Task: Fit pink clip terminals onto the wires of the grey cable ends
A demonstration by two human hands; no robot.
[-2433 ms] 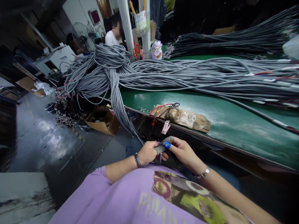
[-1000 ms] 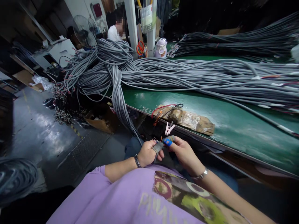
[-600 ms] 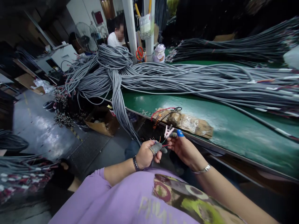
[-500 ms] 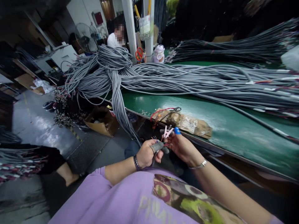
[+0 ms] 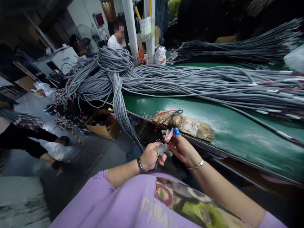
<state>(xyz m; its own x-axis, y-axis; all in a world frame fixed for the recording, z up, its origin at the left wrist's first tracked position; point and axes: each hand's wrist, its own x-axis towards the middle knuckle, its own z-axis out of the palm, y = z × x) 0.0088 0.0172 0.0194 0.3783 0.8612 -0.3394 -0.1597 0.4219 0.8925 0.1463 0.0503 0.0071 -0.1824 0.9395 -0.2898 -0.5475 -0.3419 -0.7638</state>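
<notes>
1. Green desk [image 5: 232, 112] carries a long run of grey cables [image 5: 180, 79], laid lengthwise probably to keep them straight; one bunch [image 5: 118, 103] hangs over the near edge.
2. Left hand [image 5: 150, 156] is closed around coloured wires [image 5: 172, 148], their tips spread past the fingers, seemingly so each stays reachable.
3. Right hand [image 5: 184, 148] is partly curled, thumb and finger about the pink clip [image 5: 168, 135]; whether they pinch it, I cannot tell.
4. Wires and clip sit just off the desk's edge, near the wooden board [image 5: 206, 131].
5. Room for moving lies between edge and purple shirt [image 5: 128, 199]; the bunch bounds it leftward.
</notes>
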